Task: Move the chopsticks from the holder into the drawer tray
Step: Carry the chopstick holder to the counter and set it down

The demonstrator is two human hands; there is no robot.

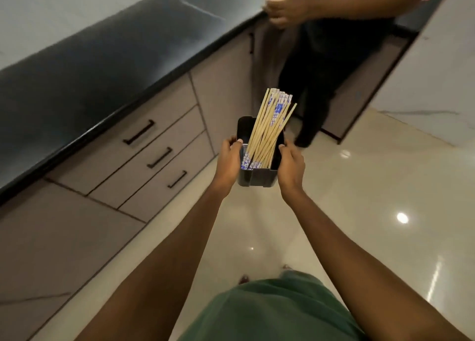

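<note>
Head view: fingers of left hand (pixel 229 161) and right hand (pixel 291 164) grasp the holder (pixel 257 179); chopsticks (pixel 270 127) inside, drawers (pixel 159 146) closed, seemingly nothing moved yet.

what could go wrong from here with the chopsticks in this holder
The wooden chopsticks with blue-and-white ends lean out past the rim of the black rectangular plastic holder; a tilt could spill them onto the floor.
The left hand and right hand both hold the holder and the grey drawers are shut, so opening one leaves a one-handed grip.
A person in dark clothes stands close ahead of the stick ends.
</note>
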